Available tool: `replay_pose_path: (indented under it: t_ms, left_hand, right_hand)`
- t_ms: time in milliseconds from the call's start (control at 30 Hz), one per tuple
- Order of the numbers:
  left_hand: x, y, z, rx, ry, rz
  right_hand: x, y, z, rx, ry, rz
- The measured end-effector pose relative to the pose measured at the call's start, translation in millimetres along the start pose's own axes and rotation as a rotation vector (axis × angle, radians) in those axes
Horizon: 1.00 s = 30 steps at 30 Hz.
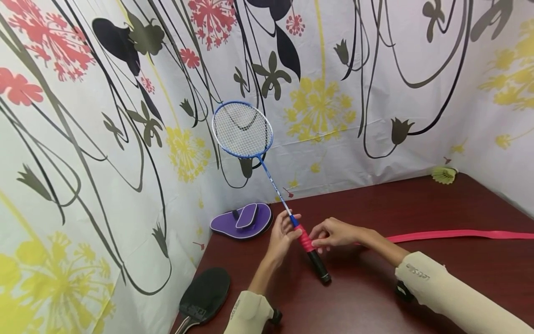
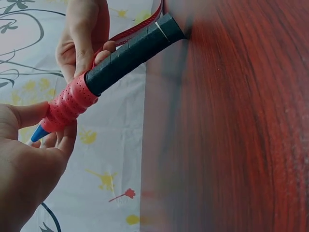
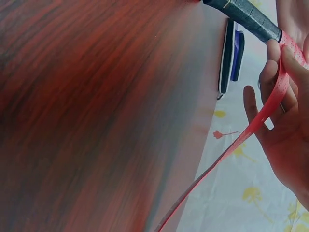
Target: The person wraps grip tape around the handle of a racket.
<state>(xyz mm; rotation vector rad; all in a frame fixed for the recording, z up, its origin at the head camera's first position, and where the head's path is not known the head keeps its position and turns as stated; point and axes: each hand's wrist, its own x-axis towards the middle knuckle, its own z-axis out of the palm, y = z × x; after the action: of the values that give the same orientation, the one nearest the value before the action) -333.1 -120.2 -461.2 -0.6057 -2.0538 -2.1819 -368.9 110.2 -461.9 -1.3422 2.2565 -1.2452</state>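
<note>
In the head view, my left hand [image 1: 280,239] has thumb and fingers curled round the upper handle of a blue-and-white badminton racket [image 1: 273,183], whose strung head points to eleven o'clock. My right hand [image 1: 335,233] pinches the red perforated overgrip tape [image 1: 459,234] beside the wrapped turns; its loose end runs out toward three o'clock on the dark red table [image 1: 359,297]. From the handle, a purple table-tennis bat case [image 1: 223,225] sits at ten o'clock, a black table-tennis bat [image 1: 210,290] at eight, a yellow-green shuttlecock [image 1: 444,175] at two.

In the left wrist view, red turns cover the upper handle above the blue cone, while the bare black grip [image 2: 130,55] slants to two o'clock.

In the right wrist view, my thumb and forefinger clamp the tape, which trails to seven o'clock; the black grip slants to ten.
</note>
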Motion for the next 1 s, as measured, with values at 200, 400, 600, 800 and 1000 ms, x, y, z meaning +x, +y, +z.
replay_pose_path:
  t_ms: [200,400,600,800,1000]
  left_hand:
    - [0.6,-3.3,-3.0,-0.002,-0.010,0.005]
    - [0.2,-6.0,-1.7,0.011,-0.007,0.018]
    - [-2.0,-3.4,4.8,0.054,0.047,0.032]
    - [-1.1,-2.3,9.1,0.142,0.105,0.035]
    - [-0.9,0.7,16.0,0.198,0.136,0.068]
  right_hand:
    - [-0.9,-0.6,0.3,0.034,-0.005,0.048]
    - [-0.2,-2.9,0.2,0.006,-0.004,0.043]
    - [0.2,-3.2,2.2,-0.028,0.023,0.033]
    - [1.5,-3.2,5.8,-0.059,0.070,0.010]
    - [4.2,-5.1,9.5,-0.064,0.147,0.017]
